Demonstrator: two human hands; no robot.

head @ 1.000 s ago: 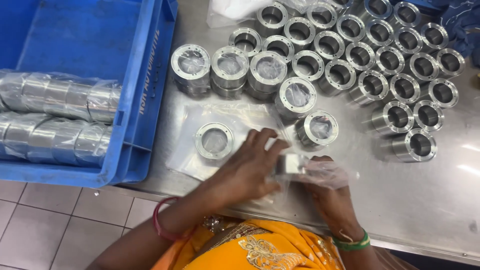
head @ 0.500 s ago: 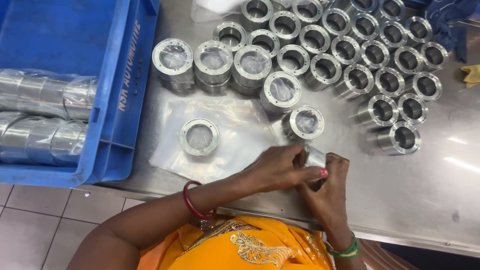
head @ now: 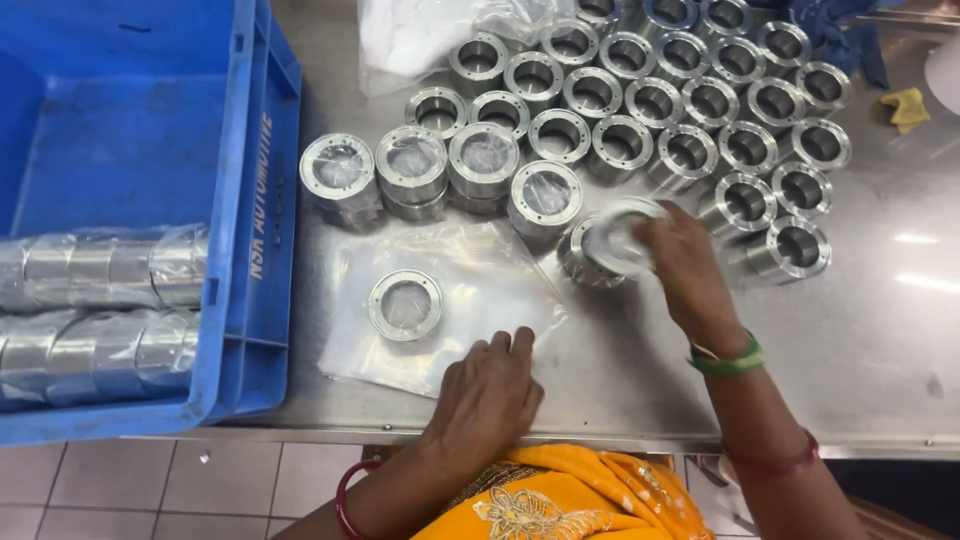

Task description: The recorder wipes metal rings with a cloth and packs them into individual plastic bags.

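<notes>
My right hand (head: 682,268) grips a plastic-wrapped metal ring (head: 618,238) and holds it on top of another wrapped ring at the right end of a row of wrapped rings (head: 412,168). My left hand (head: 488,392) lies flat on the near corner of a pile of clear plastic bags (head: 480,290), holding nothing. A single bare metal ring (head: 405,305) lies on that pile, to the left of my left hand. Behind the row, several unwrapped metal rings (head: 745,150) stand close together on the steel table (head: 900,340).
A blue plastic crate (head: 150,140) at the left holds bagged stacks of rings (head: 100,265). More clear bags (head: 420,35) lie at the back. A yellow cloth (head: 908,105) and a blue cloth (head: 830,30) sit at the far right. The table's front edge (head: 600,440) is near my body.
Both hands were together near the front edge around a wrapped ring. My right hand has carried it back to the row, and my left hand has dropped onto the bags.
</notes>
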